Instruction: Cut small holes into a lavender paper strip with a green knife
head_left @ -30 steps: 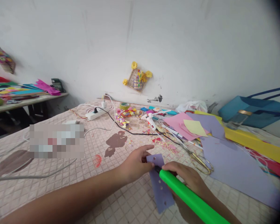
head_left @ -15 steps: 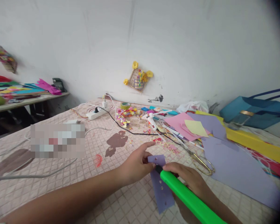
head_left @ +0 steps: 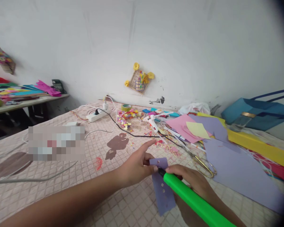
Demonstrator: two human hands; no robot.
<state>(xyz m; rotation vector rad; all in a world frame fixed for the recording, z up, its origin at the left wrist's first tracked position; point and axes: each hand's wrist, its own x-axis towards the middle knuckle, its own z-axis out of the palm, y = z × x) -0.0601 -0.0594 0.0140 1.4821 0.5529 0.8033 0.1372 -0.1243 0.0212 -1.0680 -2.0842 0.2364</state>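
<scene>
A narrow purple paper strip (head_left: 164, 198), with several small holes along it, hangs tilted between my hands. Near its upper end my left hand (head_left: 138, 165) pinches it between thumb and curled fingers, the index finger stretched out. My right hand (head_left: 189, 178) is closed around a bright green-handled hole punch (head_left: 191, 198). The punch's black head lies against the strip, just beside my left thumb; its jaws are hard to make out. Part of my right hand is hidden behind the green handle.
Gold-handled scissors (head_left: 204, 165) and a large purple sheet (head_left: 241, 179) lie to the right. Beyond my hands are a white glue gun (head_left: 152, 123), paper scraps (head_left: 130, 116) and a black cord (head_left: 139, 136). A power strip (head_left: 97, 116) sits back left, a blue bag (head_left: 255, 110) far right.
The view has shifted slightly. Both hands keep their hold on the strip and the hole punch, which have barely moved.
</scene>
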